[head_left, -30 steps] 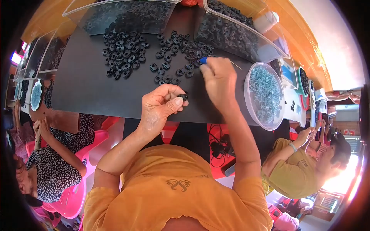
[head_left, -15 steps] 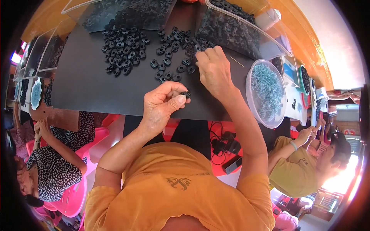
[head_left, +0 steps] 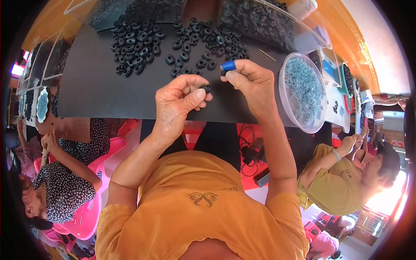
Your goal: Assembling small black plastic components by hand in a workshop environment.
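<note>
My left hand (head_left: 177,102) is closed in a pinch round a small black plastic part (head_left: 206,89), in front of the loose parts on the dark table. To its right, my right hand (head_left: 255,84) wears a blue cover (head_left: 228,65) on the index fingertip. Between that finger and thumb it pinches a small dark piece (head_left: 223,73), mostly hidden. The two hands are close but apart. Beyond them lie a heap of black oval parts with holes (head_left: 136,45) and a looser spread of the same parts (head_left: 203,41).
A round clear tub (head_left: 323,93) of tiny pale-blue pieces stands at the right edge of the dark tabletop (head_left: 95,93). Clear bins (head_left: 255,26) of black parts line the back. A thin stick (head_left: 267,54) lies near the tub. People sit working on both sides.
My right hand has come back from the loose parts towards my left hand, now with a dark piece in its fingers. My left hand keeps its part and has shifted slightly.
</note>
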Available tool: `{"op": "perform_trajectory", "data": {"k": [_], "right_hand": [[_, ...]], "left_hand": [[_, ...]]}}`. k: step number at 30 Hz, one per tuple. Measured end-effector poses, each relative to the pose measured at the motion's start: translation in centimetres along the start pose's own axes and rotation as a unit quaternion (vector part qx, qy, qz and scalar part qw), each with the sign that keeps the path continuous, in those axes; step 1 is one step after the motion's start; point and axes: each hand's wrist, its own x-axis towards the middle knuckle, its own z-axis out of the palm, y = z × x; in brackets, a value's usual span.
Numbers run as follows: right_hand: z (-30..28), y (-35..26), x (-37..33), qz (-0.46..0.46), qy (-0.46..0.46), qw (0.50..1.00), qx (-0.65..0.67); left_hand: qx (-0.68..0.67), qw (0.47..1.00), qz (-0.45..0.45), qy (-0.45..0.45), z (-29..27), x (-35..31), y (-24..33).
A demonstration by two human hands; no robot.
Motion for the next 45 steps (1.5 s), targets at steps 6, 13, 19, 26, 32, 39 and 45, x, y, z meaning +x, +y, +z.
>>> {"op": "perform_trajectory", "data": {"k": [6, 13, 19, 26, 32, 39, 45], "right_hand": [[0.2, -0.8, -1.4, 0.063, -0.035, 0.992, 0.103], [1.5, 0.6, -2.5, 0.02, -0.044, 0.992, 0.116], [1.3, 1.6, -3.1, 0.016, -0.049, 0.996, 0.078], [1.1, 0.8, -3.7, -0.041, -0.029, 0.996, -0.068], [1.2, 1.2, -4.2, 0.036, 0.003, 0.998, 0.059], [1.3, 0.3, -3.9, -0.012, 0.078, 0.995, 0.056], [1.4, 0.0, -4.0, 0.007, 0.076, 0.993, 0.091]], "left_hand": [[0.014, 1.0, 0.003, 0.005, 0.2, -0.1, 0.3], [-0.001, 1.0, -0.004, -0.011, 1.0, 0.1, 0.1], [0.005, 1.0, 0.01, -0.003, 0.9, -0.3, -0.3], [0.003, 1.0, 0.012, -0.012, 1.2, -0.3, -0.4], [0.0, 1.0, 0.003, -0.013, 1.2, -0.4, -0.4], [0.001, 1.0, -0.015, -0.011, 1.5, -0.7, -0.5], [0.02, 1.0, -0.005, -0.012, 1.5, -0.7, -0.7]]}}
